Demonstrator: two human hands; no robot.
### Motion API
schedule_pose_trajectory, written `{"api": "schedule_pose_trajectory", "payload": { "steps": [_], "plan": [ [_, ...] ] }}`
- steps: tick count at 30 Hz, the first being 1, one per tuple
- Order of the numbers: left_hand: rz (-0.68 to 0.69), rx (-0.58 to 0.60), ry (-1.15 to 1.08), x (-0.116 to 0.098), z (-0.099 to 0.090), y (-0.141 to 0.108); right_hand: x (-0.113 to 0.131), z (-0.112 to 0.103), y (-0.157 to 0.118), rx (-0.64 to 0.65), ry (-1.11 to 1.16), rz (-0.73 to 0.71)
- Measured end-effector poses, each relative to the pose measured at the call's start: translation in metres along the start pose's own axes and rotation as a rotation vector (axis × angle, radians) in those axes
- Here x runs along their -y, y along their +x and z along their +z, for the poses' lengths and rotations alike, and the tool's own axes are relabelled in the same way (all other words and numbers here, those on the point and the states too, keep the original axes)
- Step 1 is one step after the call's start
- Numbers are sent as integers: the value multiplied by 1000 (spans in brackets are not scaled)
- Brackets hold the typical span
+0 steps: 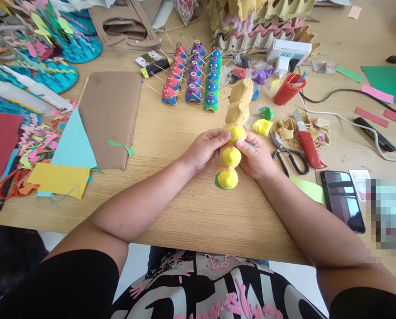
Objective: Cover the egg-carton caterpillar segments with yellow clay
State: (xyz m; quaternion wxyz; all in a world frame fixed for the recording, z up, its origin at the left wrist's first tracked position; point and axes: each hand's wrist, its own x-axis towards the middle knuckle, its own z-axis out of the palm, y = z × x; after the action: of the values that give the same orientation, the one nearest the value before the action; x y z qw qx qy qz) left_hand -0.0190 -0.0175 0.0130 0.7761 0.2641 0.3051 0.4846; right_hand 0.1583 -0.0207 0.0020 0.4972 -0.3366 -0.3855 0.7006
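Observation:
Both hands hold a strip of egg carton (239, 95) upright over the table, one on each side of it. Yellow clay (231, 156) covers its three lower bumps, while the upper bumps are bare tan. A bit of green shows at the lowest bump's left edge. My left hand (205, 149) grips the left side, its thumb on the third bump from the bottom. My right hand (257, 155) closes on the right side with its thumb against the same bump. A thin blue stick (253, 147) pokes out from the right fingers. Lumps of yellow clay (262, 126) and green clay (266, 113) lie just beyond.
Painted egg-carton caterpillars (193, 82) with pins stand in three rows behind. Scissors (288, 153), a red-handled knife (307, 141), a red cup (289, 88) and a phone (342, 201) are at right. Cardboard (113, 115) and paper scraps (60, 180) lie left.

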Motion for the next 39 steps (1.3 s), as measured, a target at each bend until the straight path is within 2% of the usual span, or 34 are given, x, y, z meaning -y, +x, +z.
{"api": "schedule_pose_trajectory", "payload": {
  "steps": [8,16,20,24,27,33,39],
  "plan": [
    [34,17,39,1,-1,0,0,-5,1,27,-13,-2],
    [16,26,21,2,-1,1,1,-10,3,135,29,43],
    [-18,44,11,-2,5,-1,-1,-8,4,105,48,34],
    [-34,-3,-34,-4,9,-2,-2,-9,3,139,45,41],
    [-44,8,6,-3,6,-2,-2,-10,4,137,28,41],
    [-18,104,51,1,-1,-1,-4,-12,4,92,-6,58],
    [-58,60,75,4,-7,1,-5,-12,4,93,-12,52]
  ]
}}
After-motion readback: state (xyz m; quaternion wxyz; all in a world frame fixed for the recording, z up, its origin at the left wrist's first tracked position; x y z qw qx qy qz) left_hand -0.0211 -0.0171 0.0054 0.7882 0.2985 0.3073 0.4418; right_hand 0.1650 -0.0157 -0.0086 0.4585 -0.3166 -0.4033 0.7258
